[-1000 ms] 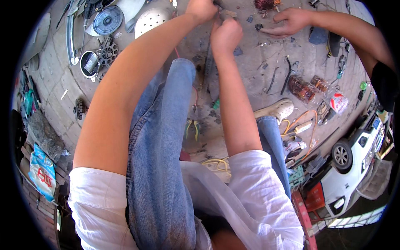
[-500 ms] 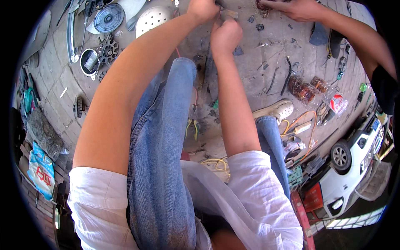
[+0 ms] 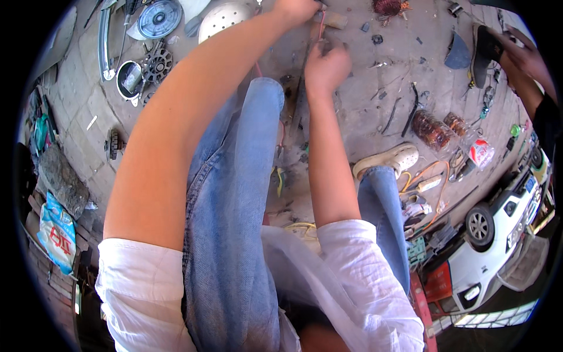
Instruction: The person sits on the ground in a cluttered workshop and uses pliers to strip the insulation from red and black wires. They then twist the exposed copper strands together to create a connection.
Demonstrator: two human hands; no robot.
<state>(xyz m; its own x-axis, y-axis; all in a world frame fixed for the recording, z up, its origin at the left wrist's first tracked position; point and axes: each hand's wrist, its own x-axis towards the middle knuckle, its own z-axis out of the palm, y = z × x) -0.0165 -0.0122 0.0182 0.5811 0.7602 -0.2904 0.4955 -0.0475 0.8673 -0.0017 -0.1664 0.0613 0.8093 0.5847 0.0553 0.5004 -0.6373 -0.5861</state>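
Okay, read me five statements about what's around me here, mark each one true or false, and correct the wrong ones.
1. A thin red wire shows between the left hand and the right hand. True.
2. The car is black. False: the car is mostly white.
3. The bag at the far left is blue and white. True.
4. The round disc lies right of both hands. False: the round disc lies to their left.
5. The upper shoe has holes in it. True.

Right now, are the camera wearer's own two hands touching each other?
No, the left hand and right hand are apart, with a thin red wire showing between them.
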